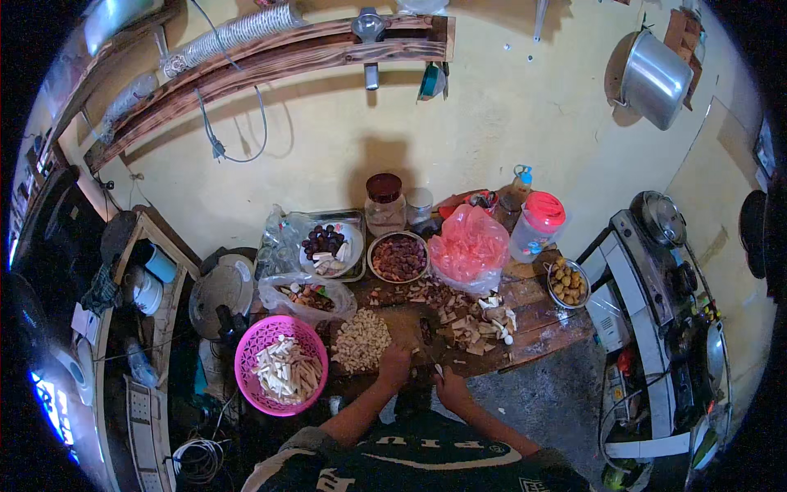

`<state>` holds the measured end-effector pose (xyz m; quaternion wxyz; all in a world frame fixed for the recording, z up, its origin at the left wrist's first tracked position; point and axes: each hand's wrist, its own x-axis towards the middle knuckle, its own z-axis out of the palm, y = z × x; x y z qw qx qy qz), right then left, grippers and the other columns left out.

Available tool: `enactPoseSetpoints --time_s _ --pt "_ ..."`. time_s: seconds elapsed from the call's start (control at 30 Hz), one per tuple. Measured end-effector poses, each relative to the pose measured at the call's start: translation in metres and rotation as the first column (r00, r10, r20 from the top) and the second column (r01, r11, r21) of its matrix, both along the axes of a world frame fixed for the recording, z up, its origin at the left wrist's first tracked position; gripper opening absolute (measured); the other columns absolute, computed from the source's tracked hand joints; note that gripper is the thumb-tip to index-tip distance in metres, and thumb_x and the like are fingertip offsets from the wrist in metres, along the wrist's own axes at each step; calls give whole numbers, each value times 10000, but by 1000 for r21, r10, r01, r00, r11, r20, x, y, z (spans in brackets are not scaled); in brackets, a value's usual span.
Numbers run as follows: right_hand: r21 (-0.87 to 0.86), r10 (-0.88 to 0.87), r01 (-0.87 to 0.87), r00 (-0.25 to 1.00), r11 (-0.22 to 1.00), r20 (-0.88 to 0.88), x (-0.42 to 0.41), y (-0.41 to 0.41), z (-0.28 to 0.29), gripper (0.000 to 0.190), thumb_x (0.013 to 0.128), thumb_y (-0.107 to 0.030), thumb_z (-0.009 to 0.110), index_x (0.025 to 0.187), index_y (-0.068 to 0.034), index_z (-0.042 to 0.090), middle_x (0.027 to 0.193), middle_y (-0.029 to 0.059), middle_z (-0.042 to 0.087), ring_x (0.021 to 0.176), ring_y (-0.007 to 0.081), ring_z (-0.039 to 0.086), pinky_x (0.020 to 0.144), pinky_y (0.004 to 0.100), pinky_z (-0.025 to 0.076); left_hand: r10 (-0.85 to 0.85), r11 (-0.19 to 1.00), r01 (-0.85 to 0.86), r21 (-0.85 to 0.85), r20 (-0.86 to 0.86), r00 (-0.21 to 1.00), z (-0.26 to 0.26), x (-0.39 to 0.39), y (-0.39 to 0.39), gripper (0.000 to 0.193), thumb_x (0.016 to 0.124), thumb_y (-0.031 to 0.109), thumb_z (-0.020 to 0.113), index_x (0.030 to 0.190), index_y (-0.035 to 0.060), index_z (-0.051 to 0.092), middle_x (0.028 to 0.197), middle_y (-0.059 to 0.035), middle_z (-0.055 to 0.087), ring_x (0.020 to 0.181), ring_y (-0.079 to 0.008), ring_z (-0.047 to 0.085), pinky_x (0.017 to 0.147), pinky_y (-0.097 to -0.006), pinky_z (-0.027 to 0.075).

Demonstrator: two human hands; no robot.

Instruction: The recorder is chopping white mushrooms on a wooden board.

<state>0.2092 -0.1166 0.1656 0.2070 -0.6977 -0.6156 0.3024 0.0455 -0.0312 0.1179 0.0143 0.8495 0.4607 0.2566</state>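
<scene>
My right hand point(453, 388) is closed around a knife point(438, 370) at the table's front edge. The blade points up and left, mostly lost in dark blur. My left hand point(395, 364) rests on the wooden table at the right side of a heap of pale diced pieces point(363, 338). Its fingertips are hidden, so I cannot tell whether it holds anything. Left of the heap, a pink plastic basket point(241, 353) holds pale cut sticks point(286, 372). Brown peelings point(470, 326) lie scattered beyond and right of my hands.
Behind the heap are a plastic bag of scraps point(270, 295), a metal bowl of dark reddish pieces point(399, 258) and a pink plastic bag point(470, 246). A bowl of round brownish items point(565, 283) stands at the table's right end. A gas stove point(645, 264) is further right.
</scene>
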Motion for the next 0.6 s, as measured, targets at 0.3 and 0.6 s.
enactPoseSetpoints --time_s 0.3,0.6 --pt "-162 66 -53 995 985 80 -1 5 -15 244 859 -203 450 937 24 413 731 292 563 685 457 555 595 535 434 52 999 -53 8 25 998 9 7 0 110 636 92 550 727 36 577 753 -116 551 746 -280 550 652 -361 458" --pt "-176 80 -67 995 982 66 -11 10 0 236 857 -190 437 943 26 400 740 294 565 723 457 559 624 529 434 26 1000 -26 2 -62 998 -3 3 -1 136 613 70 561 739 28 588 802 -112 556 804 -269 548 680 -353 458"
